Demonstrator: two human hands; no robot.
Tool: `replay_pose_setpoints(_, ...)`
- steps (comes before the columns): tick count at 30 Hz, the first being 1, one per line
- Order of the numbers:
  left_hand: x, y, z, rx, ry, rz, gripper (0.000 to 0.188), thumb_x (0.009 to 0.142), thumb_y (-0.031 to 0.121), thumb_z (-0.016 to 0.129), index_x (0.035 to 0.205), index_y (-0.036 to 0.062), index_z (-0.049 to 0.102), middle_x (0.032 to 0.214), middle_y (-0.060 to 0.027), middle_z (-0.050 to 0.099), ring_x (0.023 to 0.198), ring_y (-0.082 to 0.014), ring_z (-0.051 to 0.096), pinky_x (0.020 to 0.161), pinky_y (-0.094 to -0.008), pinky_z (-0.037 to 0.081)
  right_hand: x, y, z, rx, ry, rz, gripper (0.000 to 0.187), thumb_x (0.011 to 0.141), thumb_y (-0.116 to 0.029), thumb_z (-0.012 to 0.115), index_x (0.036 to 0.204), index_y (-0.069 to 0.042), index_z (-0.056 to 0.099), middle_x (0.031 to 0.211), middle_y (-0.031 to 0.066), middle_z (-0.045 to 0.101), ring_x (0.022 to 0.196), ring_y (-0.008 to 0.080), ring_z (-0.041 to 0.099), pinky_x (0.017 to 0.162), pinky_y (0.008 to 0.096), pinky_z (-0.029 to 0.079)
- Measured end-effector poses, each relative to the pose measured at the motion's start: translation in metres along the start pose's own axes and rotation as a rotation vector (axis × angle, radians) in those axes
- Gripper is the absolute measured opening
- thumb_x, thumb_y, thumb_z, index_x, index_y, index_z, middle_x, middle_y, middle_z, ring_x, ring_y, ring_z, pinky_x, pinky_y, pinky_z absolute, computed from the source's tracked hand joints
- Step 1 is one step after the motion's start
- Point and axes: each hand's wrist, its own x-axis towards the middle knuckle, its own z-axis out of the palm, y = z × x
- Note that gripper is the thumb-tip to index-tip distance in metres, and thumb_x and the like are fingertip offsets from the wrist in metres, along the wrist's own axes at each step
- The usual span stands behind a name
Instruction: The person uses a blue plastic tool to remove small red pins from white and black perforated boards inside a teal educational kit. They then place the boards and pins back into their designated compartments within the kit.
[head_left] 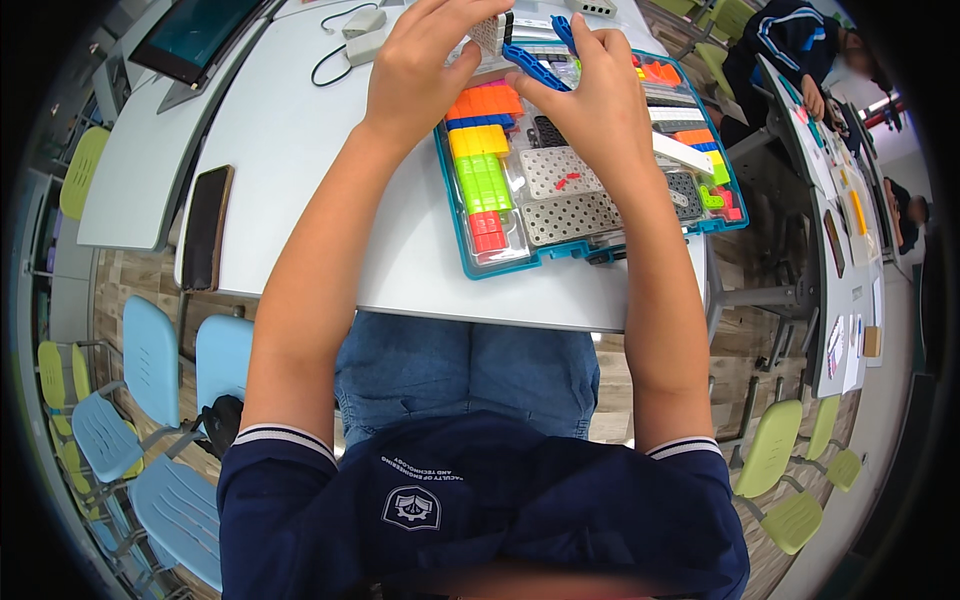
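Note:
At the far edge of the table, my left hand (420,72) is closed on a light grey perforated building piece (486,36) with black parts along its side. My right hand (600,110) pinches a blue angled construction beam (536,68) between thumb and fingers, its near end close to the grey piece. Whether the two pieces touch cannot be made out. Below both hands lies a teal-edged parts case (458,222). It holds orange, yellow, green and red blocks (482,180) and grey perforated plates (570,218). My right forearm covers part of the case.
A dark phone (208,228) lies on the white table (400,270), left of the case. White modules with a black cable (365,45) stand near my left hand. A laptop (195,40) is at the far left. Another person (790,55) works at a table on the right.

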Motion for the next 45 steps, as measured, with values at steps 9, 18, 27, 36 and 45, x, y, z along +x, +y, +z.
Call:
replay_pose_setpoints(9,0.0,-0.004,-0.001,0.056,-0.005,0.095,0.048,0.072,-0.009,0.071,0.117,0.0082,0.072,0.122,-0.0118,0.073,0.119,-0.0337,0.066,0.1,-0.0413,0.056,0.0,-0.003,-0.009,0.026,-0.086,0.039,0.073,0.066,-0.049,0.093,0.119,-0.003,0.074,0.109,0.0165,0.066,0.095,0.0328,0.069,0.08,0.0416,0.056)
replay_pose_setpoints(18,0.002,-0.005,-0.002,0.165,0.013,0.243,0.045,0.072,-0.008,0.069,0.113,0.0092,0.073,0.115,-0.0105,0.075,0.109,-0.0328,0.071,0.089,-0.0389,0.06,0.0,-0.002,-0.008,0.058,-0.175,0.036,0.062,0.064,-0.054,0.089,0.098,-0.003,0.082,0.1,0.0199,0.07,0.09,0.0346,0.07,0.079,0.045,0.056)
replay_pose_setpoints(27,0.001,-0.001,0.0,0.202,0.005,0.216,0.047,0.071,-0.006,0.068,0.116,0.0083,0.072,0.114,-0.0106,0.075,0.108,-0.0326,0.071,0.086,-0.0389,0.06,-0.003,-0.008,-0.005,-0.012,-0.137,0.086,0.064,0.068,-0.054,0.088,0.099,0.001,0.08,0.101,0.0179,0.068,0.086,0.0325,0.07,0.076,0.043,0.056)
replay_pose_setpoints(36,0.001,0.009,-0.001,0.253,0.042,0.16,0.051,0.071,-0.004,0.069,0.12,0.009,0.072,0.116,-0.0093,0.075,0.105,-0.0317,0.069,0.084,-0.0376,0.06,-0.005,-0.016,-0.005,-0.063,-0.084,0.125,0.068,0.074,-0.061,0.083,0.102,0.002,0.078,0.096,0.0162,0.063,0.081,0.0315,0.069,0.07,0.0434,0.055)
replay_pose_setpoints(45,-0.002,0.004,0.007,0.168,0.119,0.113,0.054,0.07,-0.008,0.071,0.122,0.0097,0.071,0.117,-0.0091,0.074,0.111,-0.032,0.067,0.09,-0.039,0.058,0.0,-0.011,-0.001,0.116,0.086,0.105,0.053,0.081,-0.05,0.085,0.104,-0.003,0.079,0.102,0.0123,0.06,0.078,0.022,0.062,0.066,0.0347,0.051)
